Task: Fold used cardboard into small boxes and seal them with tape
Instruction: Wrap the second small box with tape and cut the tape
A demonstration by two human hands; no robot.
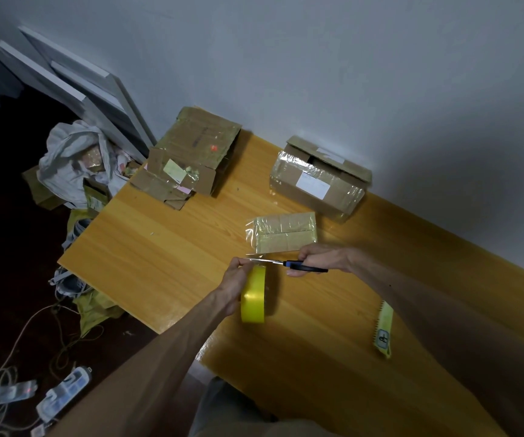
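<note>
While the left hand (235, 280) grips the yellow tape roll (253, 298) on edge over the table (160, 247), its fingertips pinch the pulled-out tape end at the top of the roll. Whether the roll rests on the table cannot be told. The right hand (320, 258) is curled round the blue-and-black handle of the scissors (298, 265), with the blades pointing left and meeting the tape at the left fingertips.

The small box (282, 233), wrapped in tape, lies flat on the table just beyond both hands (a loose clear tape tail hangs off its left end). A larger box (317, 184) with a white label stands near the wall, its top flaps raised. A flattened cardboard stack (188, 159) sits at the table's far left corner. A toothed yellow-green strip (383, 329) lies beside the right forearm.
</note>
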